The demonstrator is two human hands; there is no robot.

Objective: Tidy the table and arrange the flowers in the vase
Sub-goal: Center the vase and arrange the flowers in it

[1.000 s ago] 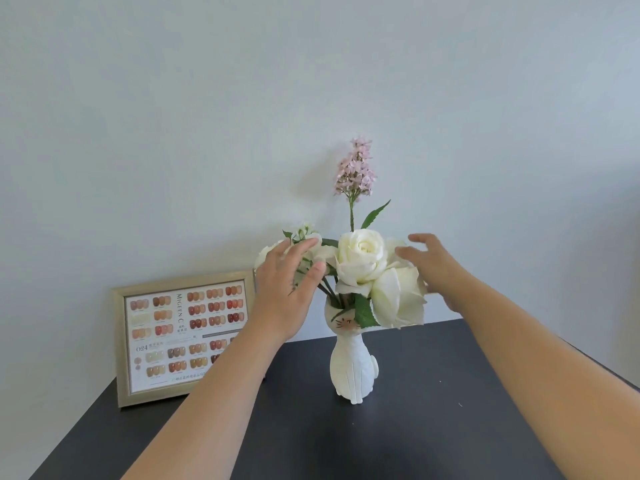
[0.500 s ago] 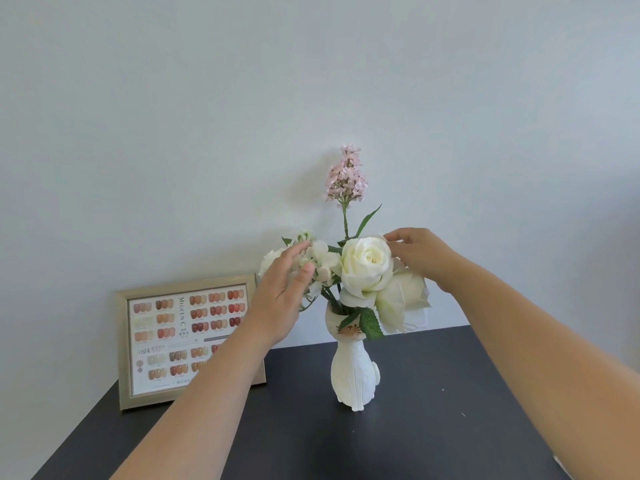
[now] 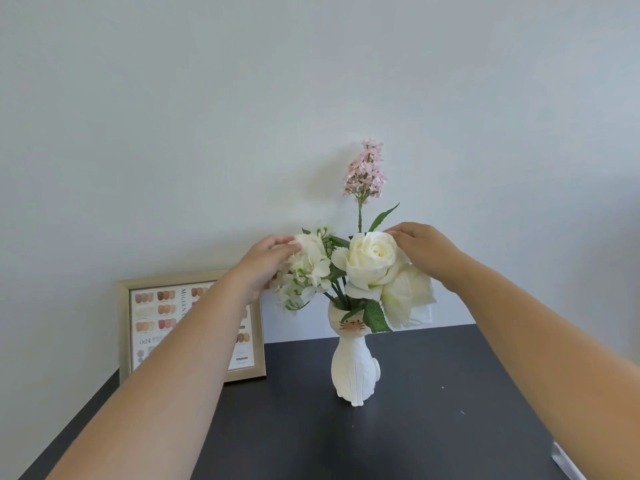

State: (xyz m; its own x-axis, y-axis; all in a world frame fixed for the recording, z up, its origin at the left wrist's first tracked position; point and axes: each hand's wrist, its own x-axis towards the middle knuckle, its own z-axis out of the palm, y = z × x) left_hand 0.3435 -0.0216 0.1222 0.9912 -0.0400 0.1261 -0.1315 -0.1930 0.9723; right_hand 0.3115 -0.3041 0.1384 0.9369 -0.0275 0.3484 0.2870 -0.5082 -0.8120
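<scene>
Between my left hand [image 3: 266,261], fingers curled on the white hydrangea [image 3: 306,268], and my right hand [image 3: 424,252], pinching the white rose [image 3: 372,259], stands the narrow cat vase [image 3: 353,368], which a sideways tug could, I judge, tip.

The table [image 3: 433,427] lay bare from 3 to 9 o'clock of the vase [image 3: 353,372], open to a hand. The picture frame [image 3: 258,341] blocked 10 o'clock. Flowers [image 3: 372,261] crowded above the vase; the wall [image 3: 311,81] closed 12 o'clock.
</scene>
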